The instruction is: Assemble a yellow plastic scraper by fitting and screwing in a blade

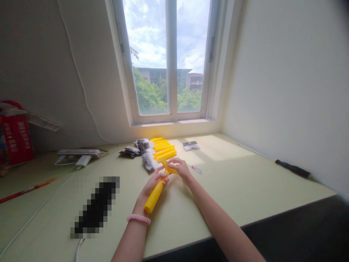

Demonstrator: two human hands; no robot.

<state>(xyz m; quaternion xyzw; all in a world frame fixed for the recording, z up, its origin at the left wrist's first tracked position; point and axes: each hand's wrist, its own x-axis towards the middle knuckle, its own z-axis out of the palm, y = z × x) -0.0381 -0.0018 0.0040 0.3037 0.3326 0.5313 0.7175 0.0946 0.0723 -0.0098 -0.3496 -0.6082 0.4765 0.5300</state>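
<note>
A yellow plastic hand tool [154, 196] with a thick round handle and a wider, T-shaped head is held above the table, its handle slanting down toward me. My left hand [156, 179] is wrapped round its neck, just under the head. With bent fingers, my right hand [178, 168] grips the head from the right side; the fingers hide part of it. Just beyond my hands lies a row of similar yellow tools [165, 147] with dark and clear packaging [147, 156] at their left ends. A small thin object with a red part [196, 169] lies right of my right hand.
A small packet [191, 146] lies near the window. A long screwdriver [293, 169] rests along the right wall. On the left are a power strip [79, 153], white cables, a red-orange stick [27, 190], a red box [17, 138] and a blurred-out dark object [96, 207]. The table's edge [191, 244] faces me.
</note>
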